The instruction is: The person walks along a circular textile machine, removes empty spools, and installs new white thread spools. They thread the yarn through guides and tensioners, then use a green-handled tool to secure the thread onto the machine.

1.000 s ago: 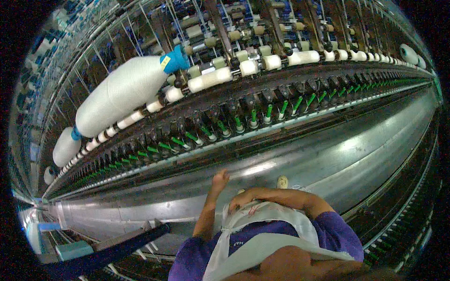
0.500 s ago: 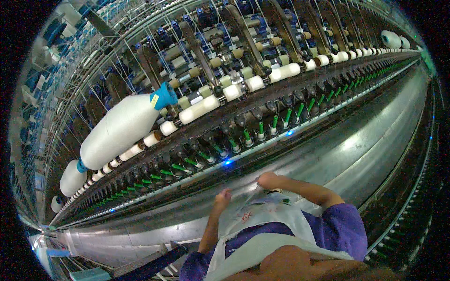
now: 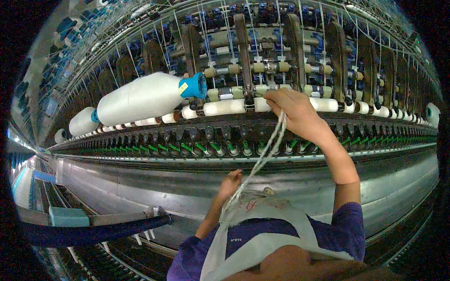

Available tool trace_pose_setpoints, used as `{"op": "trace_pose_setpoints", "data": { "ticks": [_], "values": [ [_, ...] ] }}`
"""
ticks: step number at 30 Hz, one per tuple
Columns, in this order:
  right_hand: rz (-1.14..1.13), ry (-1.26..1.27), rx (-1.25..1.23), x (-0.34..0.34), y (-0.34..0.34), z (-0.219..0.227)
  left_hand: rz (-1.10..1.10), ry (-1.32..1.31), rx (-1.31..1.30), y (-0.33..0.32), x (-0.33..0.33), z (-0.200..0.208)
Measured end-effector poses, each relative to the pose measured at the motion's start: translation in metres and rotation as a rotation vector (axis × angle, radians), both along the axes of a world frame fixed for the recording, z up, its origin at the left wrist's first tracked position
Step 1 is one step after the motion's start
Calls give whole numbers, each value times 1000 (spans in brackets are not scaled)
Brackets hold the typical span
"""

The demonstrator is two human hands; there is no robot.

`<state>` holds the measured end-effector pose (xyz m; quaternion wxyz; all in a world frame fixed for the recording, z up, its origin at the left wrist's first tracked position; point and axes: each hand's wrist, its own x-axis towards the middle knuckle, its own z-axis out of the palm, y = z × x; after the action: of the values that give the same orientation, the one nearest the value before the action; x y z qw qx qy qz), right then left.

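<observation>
My right hand (image 3: 293, 110) is raised to the row of white rollers (image 3: 225, 107) on the spinning machine, its fingers closed. A doubled white cord (image 3: 264, 157) hangs from that hand down to my white apron (image 3: 269, 210). Something slim seems to stick out left from the fingertips; its kind is not clear. Lower down, in front of the apron, my left hand (image 3: 231, 181) is closed in a pinch; anything in it is too small to make out. Left of my right hand, a large white yarn package (image 3: 140, 99) on a blue tube (image 3: 193, 87) lies along the rollers.
Below the rollers runs a row of green spindles (image 3: 204, 150), with a metal panel (image 3: 187, 175) in front. Another white yarn package (image 3: 84, 122) lies farther left. A dark blue padded bar (image 3: 98, 234) and a teal block (image 3: 69, 217) are at lower left.
My right hand has risen from the apron to the rollers, drawing the white cord up. My left hand stays low. The view has turned, so the machine now runs more level.
</observation>
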<state>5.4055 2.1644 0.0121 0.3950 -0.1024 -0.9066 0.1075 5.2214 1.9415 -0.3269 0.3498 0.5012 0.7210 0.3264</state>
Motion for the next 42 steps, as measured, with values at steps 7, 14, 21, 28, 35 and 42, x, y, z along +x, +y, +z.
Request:
{"op": "trace_pose_setpoints", "data": {
  "ticks": [7, 14, 21, 28, 35, 42],
  "values": [
    [-83, -110, 96, -45, 24, -7, 339, 515, 695, 23, -59, 161],
    [-184, -214, 179, -64, 25, -7, 647, 844, 1104, 34, -131, 293],
    [-240, -273, 220, -68, 23, -9, 528, 897, 1159, 69, -163, 332],
    [-223, -221, 233, -69, 20, -6, 481, 1122, 1094, 80, -173, 331],
    [-222, -285, 241, -75, 19, -3, 494, 1169, 1093, 81, -175, 330],
    [-225, -238, 264, -74, 16, -2, 505, 1178, 1096, 83, -174, 329]
  ]
}}
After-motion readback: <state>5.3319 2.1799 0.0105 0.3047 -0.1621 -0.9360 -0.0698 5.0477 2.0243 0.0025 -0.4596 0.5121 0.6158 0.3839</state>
